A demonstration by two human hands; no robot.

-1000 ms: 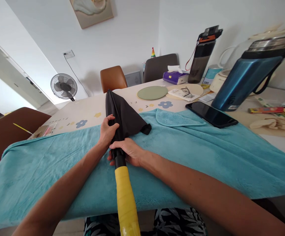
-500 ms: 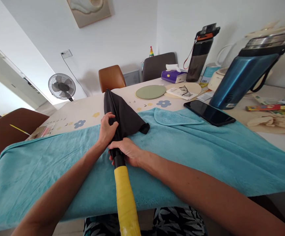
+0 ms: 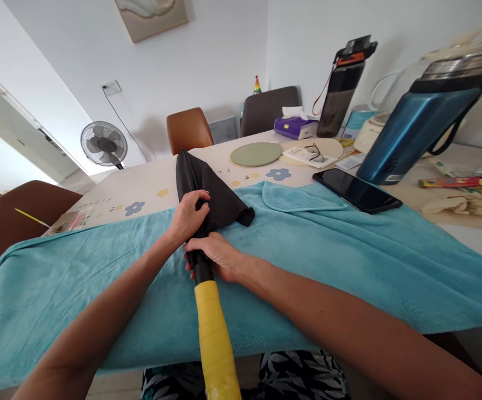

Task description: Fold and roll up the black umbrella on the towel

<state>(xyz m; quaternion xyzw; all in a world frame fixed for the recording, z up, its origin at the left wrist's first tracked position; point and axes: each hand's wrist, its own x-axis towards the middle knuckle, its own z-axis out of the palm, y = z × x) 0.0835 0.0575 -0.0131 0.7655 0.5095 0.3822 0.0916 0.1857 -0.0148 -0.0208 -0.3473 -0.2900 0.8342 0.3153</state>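
Observation:
A black folded umbrella (image 3: 207,191) with a yellow handle (image 3: 216,339) lies on a blue towel (image 3: 307,266), its tip pointing away from me. My left hand (image 3: 189,216) is closed over the black fabric, fingers curled across the folds. Just below it, my right hand (image 3: 216,255) wraps round the shaft where the fabric gathers, above the yellow handle. The handle sticks out over the table's near edge toward me.
A black phone (image 3: 356,190) lies on the towel's right side. Behind it stand a blue flask (image 3: 420,128), a dark bottle (image 3: 341,91), a purple tissue box (image 3: 295,126) and a green mat (image 3: 256,154). Chairs stand around the table; a fan (image 3: 103,144) stands at left.
My left hand has slid a little up and to the right over the black fabric. My right hand stays on the shaft.

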